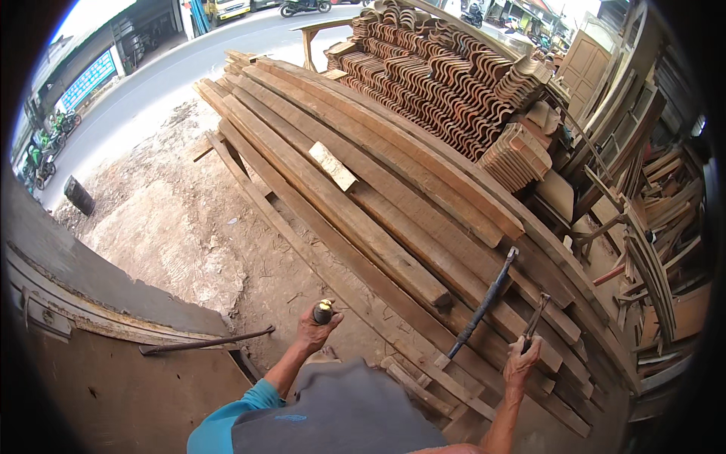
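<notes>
My left hand (311, 330) is closed around a dark, rounded object with a pale yellow end (324, 305), seen nearly end-on, so its full shape is hidden. To the right, my right hand (521, 362) grips a pair of pincers (535, 318) by the handles, jaws pointing away from me over the timber. Between my hands, a dark wrapped bar with a metal head (484, 303) lies slantwise across the stacked wooden beams (363, 204). A short pale wood offcut (333, 166) rests on the beams farther off.
Curved clay roof tiles (431, 68) are piled behind the beams. Old frames and scrap wood (673, 197) crowd the right side. A rusty metal bar (208, 344) lies at lower left, by a wall (113, 280). Beyond the dirt ground runs a road (151, 83).
</notes>
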`<state>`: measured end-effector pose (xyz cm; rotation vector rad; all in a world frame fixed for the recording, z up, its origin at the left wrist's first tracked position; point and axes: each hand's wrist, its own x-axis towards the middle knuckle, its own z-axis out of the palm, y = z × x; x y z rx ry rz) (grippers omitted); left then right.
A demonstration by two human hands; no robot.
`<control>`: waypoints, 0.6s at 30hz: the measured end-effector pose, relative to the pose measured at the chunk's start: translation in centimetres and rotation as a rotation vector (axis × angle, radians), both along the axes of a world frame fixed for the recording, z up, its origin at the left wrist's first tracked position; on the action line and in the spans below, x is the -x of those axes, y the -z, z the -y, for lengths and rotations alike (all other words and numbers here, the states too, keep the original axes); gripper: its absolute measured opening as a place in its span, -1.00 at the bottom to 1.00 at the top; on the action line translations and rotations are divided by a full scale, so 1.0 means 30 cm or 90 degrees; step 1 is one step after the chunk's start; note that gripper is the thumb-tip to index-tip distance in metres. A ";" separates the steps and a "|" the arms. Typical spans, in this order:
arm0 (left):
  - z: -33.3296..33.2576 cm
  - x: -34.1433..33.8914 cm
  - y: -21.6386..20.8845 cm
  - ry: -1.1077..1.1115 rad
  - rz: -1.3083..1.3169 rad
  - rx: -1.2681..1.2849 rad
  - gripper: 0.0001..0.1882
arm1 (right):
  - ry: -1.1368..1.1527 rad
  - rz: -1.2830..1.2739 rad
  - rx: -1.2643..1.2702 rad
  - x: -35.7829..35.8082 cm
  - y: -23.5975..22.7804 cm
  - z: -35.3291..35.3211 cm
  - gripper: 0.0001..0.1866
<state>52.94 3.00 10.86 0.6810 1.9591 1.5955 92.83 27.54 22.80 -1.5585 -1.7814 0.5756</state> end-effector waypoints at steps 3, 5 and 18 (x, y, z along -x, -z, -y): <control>-0.029 -0.061 -0.171 0.181 0.102 -0.041 -0.54 | -0.156 -0.031 0.129 0.231 -0.130 0.195 -0.83; -0.063 -0.095 -0.269 0.317 -0.009 -0.102 -0.53 | -0.328 0.075 0.161 0.318 -0.104 0.268 -0.81; 0.017 -0.154 -0.175 0.759 -0.237 0.108 -0.53 | -0.478 0.071 0.637 0.440 -0.002 0.554 -0.45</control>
